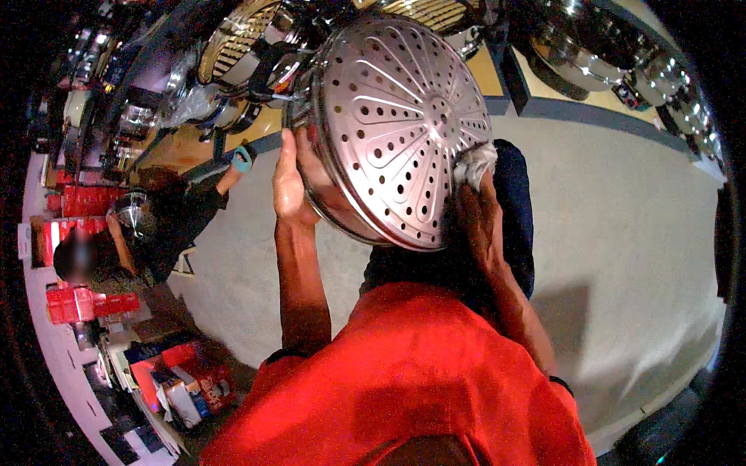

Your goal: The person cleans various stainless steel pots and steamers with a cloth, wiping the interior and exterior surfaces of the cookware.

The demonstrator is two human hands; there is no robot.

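A large round stainless-steel steamer pot section (402, 134) is tilted up in front of me, its perforated base with raised petal-like ribs turned towards the camera. My left hand (291, 180) supports its side wall from the left, thumb pointing up along the metal. On the right, my right hand (481, 198) presses a crumpled whitish cloth (477, 163) against the lower right part of the perforated face. Some of the right fingers are hidden in shadow and behind the cloth.
Shelves ahead hold steel pots (583, 64) and a gold-toned slatted rack (239, 49). At left another person (175, 215) sits near red boxes (87, 201), holding a shiny vessel (137, 212). An open carton (180, 378) stands lower left. Grey floor (629, 215) spreads right.
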